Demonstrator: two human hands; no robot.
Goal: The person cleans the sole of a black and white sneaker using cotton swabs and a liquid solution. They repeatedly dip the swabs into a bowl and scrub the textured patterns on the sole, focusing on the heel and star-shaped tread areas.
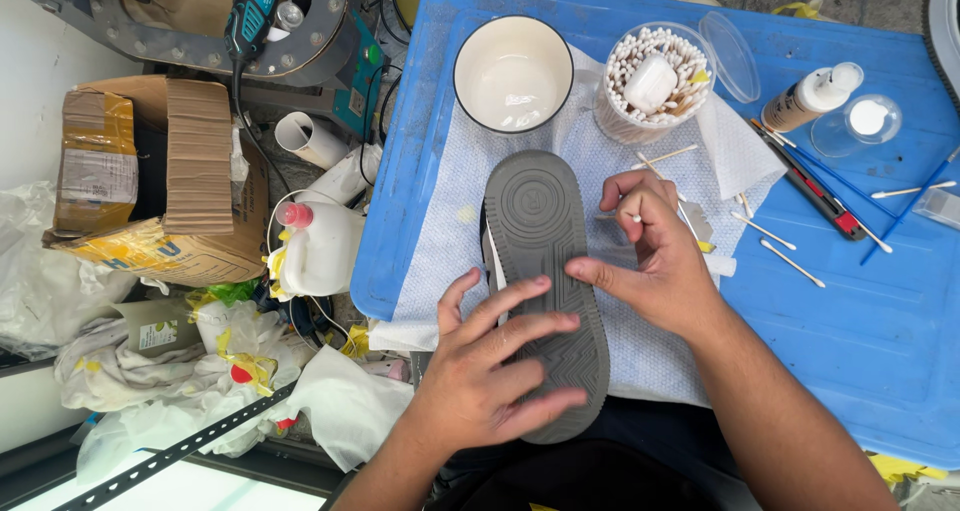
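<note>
A shoe lies sole-up, its grey rubber sole (540, 231) on a white cloth (450, 221) spread over a blue plastic table (860, 311). My left hand (490, 371) lies flat on the heel end of the sole, fingers spread. My right hand (655, 256) rests its thumb on the sole's right edge and pinches a cotton swab (625, 217) between its fingers. A round tub of cotton swabs (655, 71) and a white bowl of clear liquid (513, 73) stand just beyond the shoe.
On the table's right are a squeeze bottle (812, 97), a clear lid (866, 121), a utility knife (815, 193) and loose swabs (790, 261). Left of the table are a cardboard box (160, 181), a white jug (320, 246), crumpled bags and a power drill (250, 11).
</note>
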